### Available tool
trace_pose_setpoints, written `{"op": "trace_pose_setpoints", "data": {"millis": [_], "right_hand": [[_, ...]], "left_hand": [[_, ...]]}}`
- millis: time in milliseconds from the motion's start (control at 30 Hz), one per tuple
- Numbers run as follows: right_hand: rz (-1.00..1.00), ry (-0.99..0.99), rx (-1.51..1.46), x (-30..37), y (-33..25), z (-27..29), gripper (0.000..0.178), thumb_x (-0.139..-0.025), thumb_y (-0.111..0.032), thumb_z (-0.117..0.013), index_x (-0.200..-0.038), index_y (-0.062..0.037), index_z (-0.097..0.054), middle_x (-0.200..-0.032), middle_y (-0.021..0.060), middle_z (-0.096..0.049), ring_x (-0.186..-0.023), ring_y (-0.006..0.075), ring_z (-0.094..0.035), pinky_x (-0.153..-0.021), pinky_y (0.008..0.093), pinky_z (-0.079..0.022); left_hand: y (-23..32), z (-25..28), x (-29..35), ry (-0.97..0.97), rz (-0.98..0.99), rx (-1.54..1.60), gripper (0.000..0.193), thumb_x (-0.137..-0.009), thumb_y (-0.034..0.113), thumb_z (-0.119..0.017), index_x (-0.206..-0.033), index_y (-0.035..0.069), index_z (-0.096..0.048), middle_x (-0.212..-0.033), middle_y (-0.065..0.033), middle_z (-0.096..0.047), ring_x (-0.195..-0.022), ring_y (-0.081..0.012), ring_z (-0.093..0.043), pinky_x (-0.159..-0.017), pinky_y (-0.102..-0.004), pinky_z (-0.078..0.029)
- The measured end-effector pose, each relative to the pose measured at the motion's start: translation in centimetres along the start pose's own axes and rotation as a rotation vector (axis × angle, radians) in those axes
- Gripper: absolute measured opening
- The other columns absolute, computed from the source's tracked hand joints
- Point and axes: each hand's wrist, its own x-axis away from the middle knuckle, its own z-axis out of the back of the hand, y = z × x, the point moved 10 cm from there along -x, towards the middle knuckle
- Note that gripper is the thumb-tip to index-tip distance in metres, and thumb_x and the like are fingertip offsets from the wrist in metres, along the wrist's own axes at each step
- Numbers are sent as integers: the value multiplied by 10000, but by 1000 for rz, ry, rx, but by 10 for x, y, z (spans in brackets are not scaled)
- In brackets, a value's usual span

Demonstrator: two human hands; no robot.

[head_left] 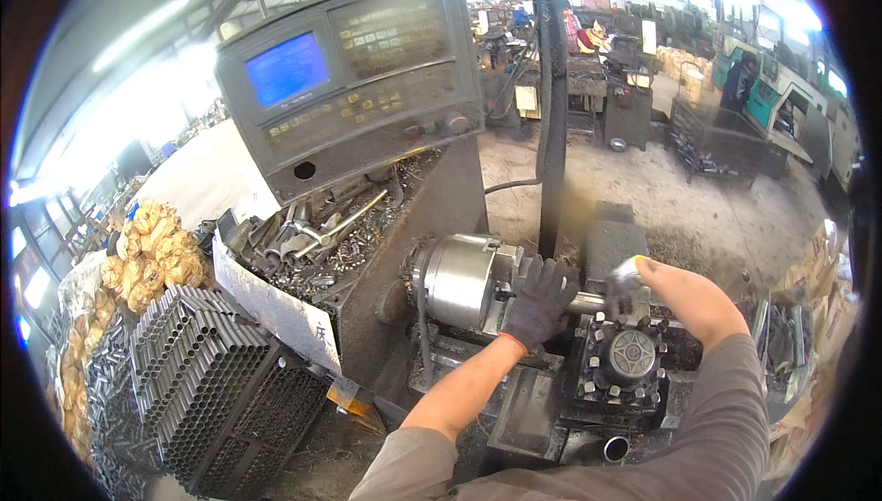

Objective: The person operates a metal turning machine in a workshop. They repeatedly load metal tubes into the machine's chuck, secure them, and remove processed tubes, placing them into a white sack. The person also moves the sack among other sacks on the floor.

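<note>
A lathe's round steel chuck with jaws stands in front of me. My left hand, in a dark glove, is closed over a metal tube just right of the jaws. The tube runs rightward from under that hand towards my right hand. My right hand is gloved and smeared by motion, so its fingers do not show clearly. It is at the tube's right end, above the tool post, which has several bolts around its round top. The tube's left end is hidden behind my left hand.
A control panel with a blue screen rises at the upper left. Below it, a chip-covered tray holds a T-handled wrench. Stacked tubes fill a rack at lower left. A dark post stands behind the chuck. A person is far right.
</note>
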Motion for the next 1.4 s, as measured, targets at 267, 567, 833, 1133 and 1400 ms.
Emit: {"op": "trace_pose_setpoints", "data": {"millis": [267,567,833,1133,1400], "right_hand": [[277,712,454,55,12,16,301,-882,-295,-765,-1049,-45,-768,-655,180,-642,-581,294,-590,-575,443,-491],[-250,1688,-1029,355,120,-324,345,-852,-191,-800,-1103,28,-708,-803,33,-683,-690,125,-630,-615,342,-538],[-1154,898,-937,236,182,-681,449,-968,-446,-612,-1173,-70,-748,-1060,181,-758,-965,347,-721,-840,433,-582],[278,1386,-473,287,-85,-269,731,-850,-306,-819,-1452,23,-567,-1147,179,-749,-812,306,-752,-752,410,-615],[547,1224,-328,308,-139,-147,299,-824,-141,-795,-1082,-36,-687,-843,133,-738,-743,263,-757,-660,382,-614]], "left_hand": [[-5,7,-5,-42,152,7,647,-739,303,-807,-1348,196,-614,-1432,-196,-523,-1403,-413,-464,-1202,-641,-320],[15,-9,-2,106,-94,-175,687,-900,494,-714,-1513,233,-546,-1475,-157,-572,-1430,-361,-492,-1248,-637,-265],[22,-13,-4,18,-114,-299,764,-869,520,-745,-1501,146,-535,-1464,-152,-586,-1403,-357,-508,-1253,-615,-275],[13,-16,-1,65,-113,-299,687,-891,501,-718,-1459,139,-582,-1468,-156,-597,-1387,-359,-533,-1245,-644,-264],[13,59,127,380,-20,340,478,-888,210,-793,-1336,111,-659,-1265,-190,-663,-1233,-410,-620,-1114,-579,-450]]}}
